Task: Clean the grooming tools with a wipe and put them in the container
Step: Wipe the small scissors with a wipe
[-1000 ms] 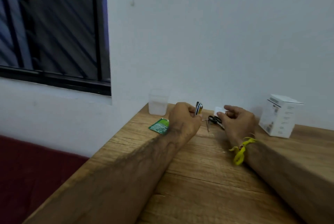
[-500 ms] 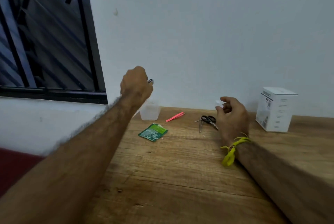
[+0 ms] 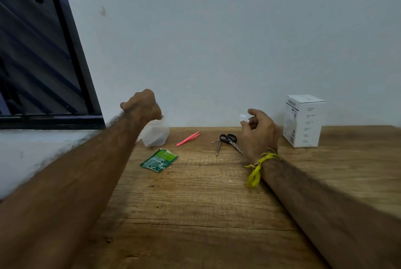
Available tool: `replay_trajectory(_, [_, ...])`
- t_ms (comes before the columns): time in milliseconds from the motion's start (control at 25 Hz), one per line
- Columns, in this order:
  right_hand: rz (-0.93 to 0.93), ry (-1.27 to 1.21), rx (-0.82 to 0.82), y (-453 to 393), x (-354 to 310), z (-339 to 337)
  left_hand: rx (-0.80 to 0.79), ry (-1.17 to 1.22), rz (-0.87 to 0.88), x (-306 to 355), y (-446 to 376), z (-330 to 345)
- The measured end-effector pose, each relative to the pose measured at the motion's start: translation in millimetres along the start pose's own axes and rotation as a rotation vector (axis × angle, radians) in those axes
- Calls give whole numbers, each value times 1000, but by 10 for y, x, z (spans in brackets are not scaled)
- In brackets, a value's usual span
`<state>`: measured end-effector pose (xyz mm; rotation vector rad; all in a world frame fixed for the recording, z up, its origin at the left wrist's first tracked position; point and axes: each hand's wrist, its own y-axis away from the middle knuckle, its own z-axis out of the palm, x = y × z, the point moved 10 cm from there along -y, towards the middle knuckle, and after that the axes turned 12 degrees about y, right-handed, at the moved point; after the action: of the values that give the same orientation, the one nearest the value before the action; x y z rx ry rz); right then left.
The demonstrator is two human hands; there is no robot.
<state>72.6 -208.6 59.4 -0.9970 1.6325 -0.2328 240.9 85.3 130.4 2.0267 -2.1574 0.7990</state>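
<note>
Two hands are over the wooden worktop (image 3: 195, 203). The left hand (image 3: 142, 105) is curled, knuckles up, right above the one translucent container (image 3: 155, 135) at the back left corner, hiding part of its rim; whether it grips anything cannot be told. A dark shape shows dimly inside the container. The right hand (image 3: 259, 132) is raised, its thumb and fingertips pinching one small white wipe (image 3: 243, 116); a yellow thread (image 3: 257, 167) is tied at that wrist.

Three tools lie on the worktop between the hands: one pink pair of tweezers (image 3: 188, 138) just right of the container, one black-handled pair of scissors (image 3: 229, 140), and one slim metal tool (image 3: 217, 146) touching the scissors' left side. One torn green sachet (image 3: 159, 160) lies flat in front of the container. One white box (image 3: 302, 123) stands upright against the wall, right of the right hand. A barred window (image 3: 43, 51) fills the left.
</note>
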Motion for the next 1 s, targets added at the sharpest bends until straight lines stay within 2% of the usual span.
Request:
replay_trajectory(120, [3,-4,26,-1,-4,-51,149,53,148,223,288,-263])
replay_trajectory(200, [-2,1,58,-10,-10,-114,194,168,292,420,657,-335])
replay_trajectory(320, [6,-7,84,-1,-11,-182,61,332,441,712,1254,-93])
replay_trajectory(480, [27,17,106,-10,31,-256,-200,424,429,1046,1368,523])
replay_trajectory(600, [74,39,138,-70,176,-347,-300,310,587,1400,1239,789])
replay_trajectory(760, [102,34,133,-140,294,-347,-474,-9,787,1682,1165,1217])
replay_trajectory(880, [87,56,88,-184,290,-280,-472,-42,868,1786,1133,1265])
replay_trajectory(1000, [102,51,81,-218,334,-258,-376,-172,1040,1892,1219,1307])
